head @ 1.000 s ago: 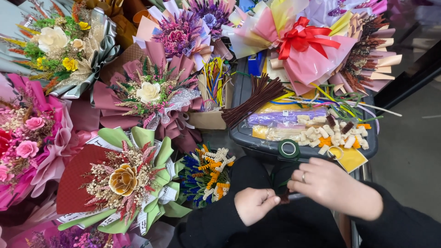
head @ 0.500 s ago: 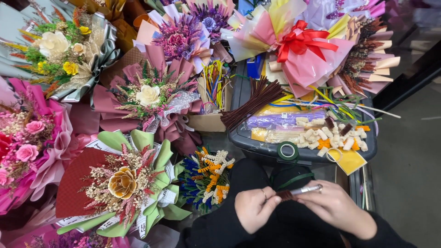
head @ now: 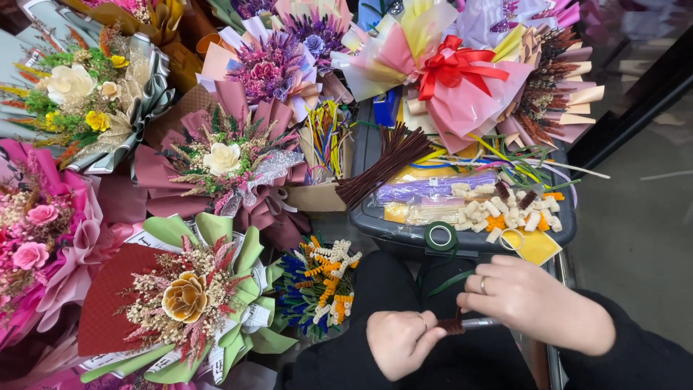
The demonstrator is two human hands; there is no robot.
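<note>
Now winding a dark brown fuzzy stem (head: 453, 326) around a thin metal rod (head: 482, 323), both hands having dropped from the tray (head: 375, 217). Left hand (head: 401, 341) closing on the stem, right hand (head: 520, 297) pinching the rod. Only starting this coil; many finished curls (head: 498, 213) lying in the tray.

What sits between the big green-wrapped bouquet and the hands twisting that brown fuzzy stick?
In the head view, a small bunch of blue, orange and white curled pieces lies between the green-wrapped bouquet and the left hand.

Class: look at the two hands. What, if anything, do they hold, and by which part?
Left hand pinches the dark brown fuzzy stem by its left end; right hand grips a silver rod by its right end.
</note>
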